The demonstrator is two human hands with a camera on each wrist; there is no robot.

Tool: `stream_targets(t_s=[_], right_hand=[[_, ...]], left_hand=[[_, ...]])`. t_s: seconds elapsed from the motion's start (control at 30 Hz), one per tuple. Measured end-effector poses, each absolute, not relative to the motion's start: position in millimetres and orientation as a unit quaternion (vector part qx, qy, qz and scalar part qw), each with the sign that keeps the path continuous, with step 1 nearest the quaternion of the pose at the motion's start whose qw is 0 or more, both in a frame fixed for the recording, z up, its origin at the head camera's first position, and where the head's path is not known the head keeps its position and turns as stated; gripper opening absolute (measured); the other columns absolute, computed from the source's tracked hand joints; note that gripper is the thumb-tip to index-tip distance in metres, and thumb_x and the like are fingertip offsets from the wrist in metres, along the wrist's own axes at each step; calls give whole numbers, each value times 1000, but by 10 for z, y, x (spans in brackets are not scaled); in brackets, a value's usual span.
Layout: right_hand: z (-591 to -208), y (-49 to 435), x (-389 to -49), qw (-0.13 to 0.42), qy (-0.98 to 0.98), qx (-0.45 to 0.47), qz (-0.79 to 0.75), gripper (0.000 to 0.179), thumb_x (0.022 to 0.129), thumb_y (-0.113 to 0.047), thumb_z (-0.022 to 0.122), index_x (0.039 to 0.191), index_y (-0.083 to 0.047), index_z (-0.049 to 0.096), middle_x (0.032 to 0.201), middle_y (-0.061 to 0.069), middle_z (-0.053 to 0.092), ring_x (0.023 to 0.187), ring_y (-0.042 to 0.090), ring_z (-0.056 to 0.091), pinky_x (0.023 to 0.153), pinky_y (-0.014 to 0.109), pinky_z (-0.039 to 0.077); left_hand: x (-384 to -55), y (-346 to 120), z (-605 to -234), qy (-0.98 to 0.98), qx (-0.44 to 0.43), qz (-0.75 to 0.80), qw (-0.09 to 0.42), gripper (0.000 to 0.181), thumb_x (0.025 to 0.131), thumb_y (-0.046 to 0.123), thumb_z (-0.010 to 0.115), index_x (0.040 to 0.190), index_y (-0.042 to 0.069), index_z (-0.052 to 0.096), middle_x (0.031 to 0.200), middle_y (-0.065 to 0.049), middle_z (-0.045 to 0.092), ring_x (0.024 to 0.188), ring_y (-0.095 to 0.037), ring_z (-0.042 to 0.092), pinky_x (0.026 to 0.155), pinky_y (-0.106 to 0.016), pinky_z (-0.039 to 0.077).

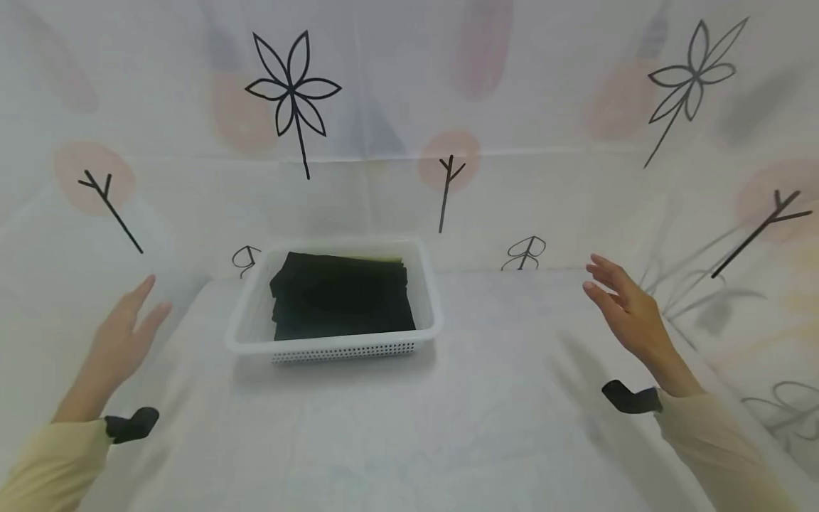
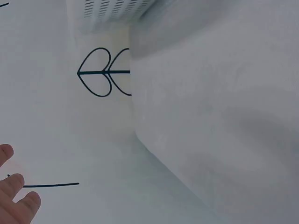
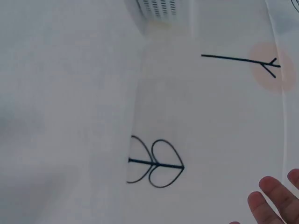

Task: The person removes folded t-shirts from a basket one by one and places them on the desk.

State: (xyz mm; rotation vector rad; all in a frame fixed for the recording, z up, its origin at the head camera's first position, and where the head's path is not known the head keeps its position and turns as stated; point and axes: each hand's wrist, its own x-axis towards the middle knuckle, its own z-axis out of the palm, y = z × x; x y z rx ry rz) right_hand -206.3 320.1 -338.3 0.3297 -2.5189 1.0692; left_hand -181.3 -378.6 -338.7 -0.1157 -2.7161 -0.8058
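A white plastic basket (image 1: 430, 313) with perforated sides stands at the back of the white table, left of centre. Folded black cloth (image 1: 342, 295) lies inside it, and a thin yellow-green edge shows behind the cloth. Out to the left of the basket, my left hand (image 1: 121, 338) is held in the air with its fingers extended, touching nothing. My right hand (image 1: 630, 309) hovers well to the right of the basket, fingers loosely extended and holding nothing. Both wrist views catch only fingertips and one corner of the basket.
A white sheet (image 1: 384, 199) printed with line flowers and pink spots hangs behind the table and along its sides. The white tabletop (image 1: 384, 434) stretches in front of the basket. Dark wrist straps (image 1: 132, 425) show at both sleeve cuffs.
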Motion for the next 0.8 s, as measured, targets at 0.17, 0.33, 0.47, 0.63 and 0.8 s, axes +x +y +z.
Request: stream_targets(t_s=[0.17,0.33,0.47,0.63,0.8], right_hand=[[-3280,3053,-2064,190,-886,123,404,53,101,-25,51,151,-17,35,143,19,46,129,36,41,91,7,31],[-3199,2886,-2056,183,-878,121,426,55,100,-24,54,151,-21,34,142,15,47,129,30,43,91,9,34],[-3150,2772,-2039,177,-875,124,434,57,100,-25,55,152,-24,32,142,12,47,130,27,43,90,11,35],[-3122,2645,-2064,178,-870,134,441,57,100,-25,55,152,-23,32,141,12,49,128,28,45,92,15,36],[-3124,2512,-2122,181,-852,164,464,58,99,-18,57,151,-16,33,139,16,50,127,33,45,93,17,38]], left_hand=[[-1812,-3653,-3306,-937,-24,-313,154,60,107,33,30,155,4,8,155,-30,9,136,-56,9,104,-71,8],[-1807,-3551,-3235,-926,-8,-350,144,60,107,37,27,156,8,7,155,-27,15,133,-57,16,99,-74,16],[-1799,-3499,-3239,-906,-5,-397,145,59,106,38,29,156,11,13,154,-26,21,132,-56,23,99,-73,19],[-1815,-3409,-3270,-881,-9,-445,162,55,106,36,34,155,12,24,151,-23,30,133,-34,36,107,-28,33],[-1830,-3332,-3268,-864,-3,-476,165,56,105,38,39,153,11,29,148,-21,35,128,-16,40,95,-9,36]])
